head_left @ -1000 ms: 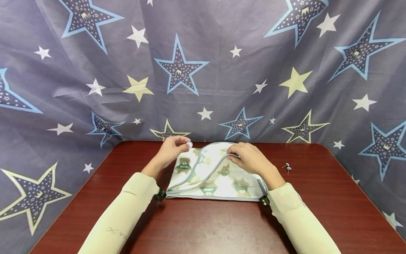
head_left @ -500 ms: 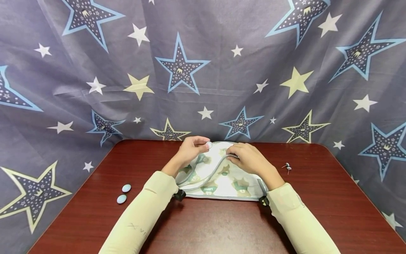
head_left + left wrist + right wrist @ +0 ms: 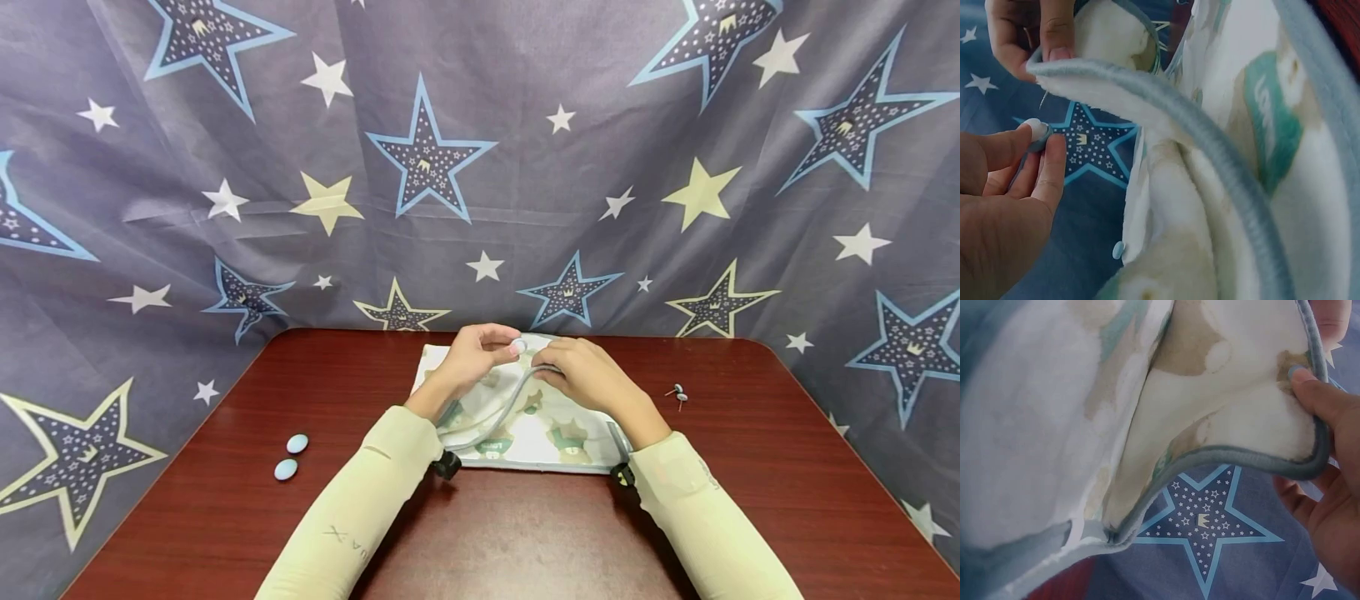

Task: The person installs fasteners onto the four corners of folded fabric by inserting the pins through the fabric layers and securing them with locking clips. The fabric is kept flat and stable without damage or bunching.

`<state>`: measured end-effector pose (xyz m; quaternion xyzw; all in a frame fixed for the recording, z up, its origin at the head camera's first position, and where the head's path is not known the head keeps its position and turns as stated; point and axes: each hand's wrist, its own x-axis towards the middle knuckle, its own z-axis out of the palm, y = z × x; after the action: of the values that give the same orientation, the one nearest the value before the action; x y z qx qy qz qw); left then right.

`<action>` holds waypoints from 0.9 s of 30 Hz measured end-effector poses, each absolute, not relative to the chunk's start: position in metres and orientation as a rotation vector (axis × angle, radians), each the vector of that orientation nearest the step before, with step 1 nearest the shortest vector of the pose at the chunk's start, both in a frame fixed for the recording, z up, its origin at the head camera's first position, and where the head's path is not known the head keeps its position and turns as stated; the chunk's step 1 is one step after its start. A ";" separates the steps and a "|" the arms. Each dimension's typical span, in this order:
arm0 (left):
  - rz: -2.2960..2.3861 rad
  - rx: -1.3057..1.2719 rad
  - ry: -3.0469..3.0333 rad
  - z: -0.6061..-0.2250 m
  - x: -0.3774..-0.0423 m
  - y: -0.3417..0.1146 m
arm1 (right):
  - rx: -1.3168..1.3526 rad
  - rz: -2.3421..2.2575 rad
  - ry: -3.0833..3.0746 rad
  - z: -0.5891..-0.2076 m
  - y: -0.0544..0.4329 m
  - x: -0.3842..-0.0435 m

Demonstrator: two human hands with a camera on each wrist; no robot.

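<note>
A folded fleece blanket, white with bears and grey-blue piping, lies on the table with one edge raised. My right hand grips that raised edge; in the right wrist view its thumb presses a pale blue pin head against the cloth. A thin needle pokes out of the fabric in the left wrist view. Just beside it, my left hand pinches a small round cap, white and pale blue, between thumb and fingertips. Another pale blue button shows on the blanket's folded side.
Two pale blue caps lie on the left of the dark red table. To the right are two pins with round heads. A star-print curtain hangs behind the table.
My left hand has moved right, carrying the cap over the blanket toward the raised edge. The two caps on the left have come into view. My right hand stays in place.
</note>
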<state>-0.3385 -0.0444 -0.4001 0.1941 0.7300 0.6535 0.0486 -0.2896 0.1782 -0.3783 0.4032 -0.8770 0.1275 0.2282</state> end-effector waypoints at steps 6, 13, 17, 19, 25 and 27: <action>2.010 0.614 2.196 -0.401 -0.337 -0.040 | 1.115 0.351 -2.399 -0.377 0.178 -0.289; 2.009 0.622 2.205 -0.402 -0.335 -0.037 | 1.115 0.346 -2.398 -0.377 0.178 -0.289; 1.984 0.627 2.241 -0.403 -0.334 -0.038 | 1.123 0.352 -2.397 -0.377 0.177 -0.290; 1.983 0.636 2.242 -0.404 -0.334 -0.038 | 1.123 0.355 -2.399 -0.377 0.177 -0.290; 2.004 0.658 2.222 -0.406 -0.335 -0.041 | 1.116 0.356 -2.419 -0.377 0.177 -0.290; 1.998 0.663 2.234 -0.406 -0.335 -0.042 | 1.117 0.360 -2.419 -0.378 0.178 -0.290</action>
<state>-0.3346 -0.0423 -0.4065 0.2158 0.7274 0.6504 0.0362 -0.2902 0.1775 -0.3776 0.4047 -0.8768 0.1303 0.2245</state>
